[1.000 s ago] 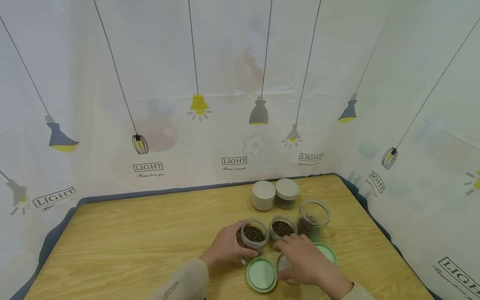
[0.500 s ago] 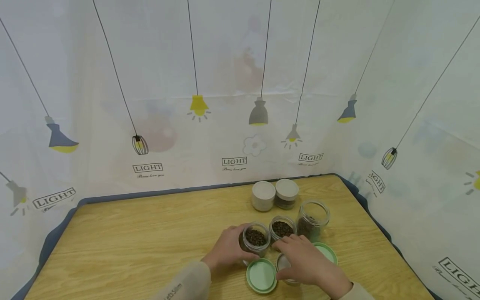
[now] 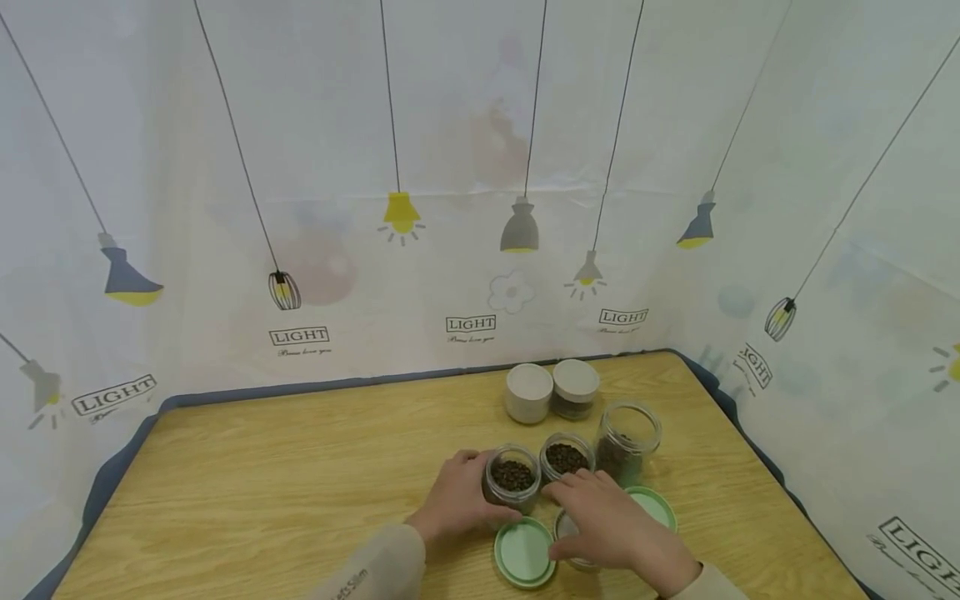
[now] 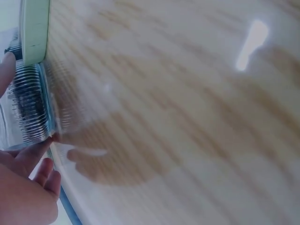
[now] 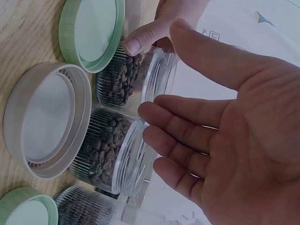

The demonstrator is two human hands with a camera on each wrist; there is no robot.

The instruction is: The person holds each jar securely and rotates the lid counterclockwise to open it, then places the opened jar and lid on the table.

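Observation:
My left hand (image 3: 459,498) holds an uncapped ribbed glass jar (image 3: 513,477) of coffee beans by its side, thumb at the front. In the left wrist view its fingers touch the jar's ribbed wall (image 4: 28,101). A second open bean jar (image 3: 566,457) stands just to the right. Over a pale lid (image 5: 47,119) lying inner side up hangs my right hand (image 3: 611,527), its fingers loosely bent and holding nothing in the right wrist view. Beside that lid, a green lid (image 3: 525,552) lies before the held jar.
A taller open jar (image 3: 627,442), partly filled with beans, stands at the right, with another green lid (image 3: 657,506) in front of it. Two white-lidded jars, one left (image 3: 528,393) and one right (image 3: 575,388), stand behind. A printed curtain (image 3: 375,275) borders the wooden table (image 3: 285,467).
My left hand and its jar have shifted slightly right and nearer to me, closer to the middle jar. My right hand has stayed nearly still.

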